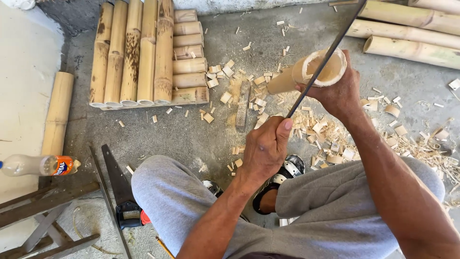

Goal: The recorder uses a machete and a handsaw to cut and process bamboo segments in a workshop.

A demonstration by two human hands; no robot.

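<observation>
The left hand [266,148] is closed in a full fist around the lower end of a long dark blade [322,64], thumb laid up along the grip, so the fingers are shut tight with no gap showing. From that fist the blade runs up and away, crossing the open mouth of a short bamboo section [306,72] and carrying on past it toward the top edge of the view. The right hand [340,93] wraps the bamboo section from behind and beneath, fingers curled around its wall just below the rim; the grip looks firm, though the fingertips themselves are hidden on the far side. The tube is tilted with its cut mouth turned toward the person, which puts the rim where the blade can bear on it and where the eye can follow the edge. Below the right hand's knuckles lies a scatter of pale bamboo chips [330,139] on the concrete floor [191,129] (they thin out toward the left fist). Well beyond the left hand's fingers, a panel of joined bamboo poles [143,52] lies flat. Near the left elbow a handsaw [122,192] rests on the floor, and farther off a plastic bottle [40,165] lies on its side.
</observation>
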